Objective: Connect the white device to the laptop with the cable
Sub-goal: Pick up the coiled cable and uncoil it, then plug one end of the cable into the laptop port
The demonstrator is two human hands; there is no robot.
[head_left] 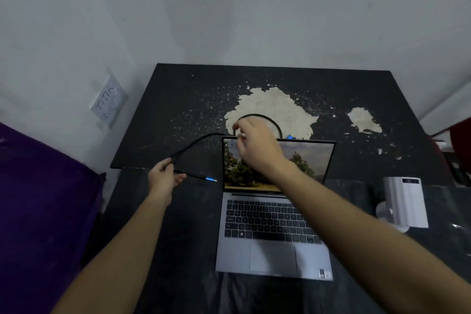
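An open grey laptop (267, 242) sits in the middle of the black table, its screen lit with a tree picture. A black cable (196, 144) loops from behind the screen toward the left. My left hand (163, 177) grips it near one end, whose blue plug (210, 179) points right, just left of the screen. My right hand (254, 143) reaches over the screen's top edge and pinches the cable loop there. A second blue plug (289, 137) peeks up behind the screen. The white device (405, 201) stands to the right of the laptop, untouched.
The black table (178, 99) has large patches of peeled paint behind the laptop. A purple cloth (43, 199) lies at the left. A wall with a labelled socket plate (108, 100) is close behind and to the left. Dark and red objects crowd the right edge.
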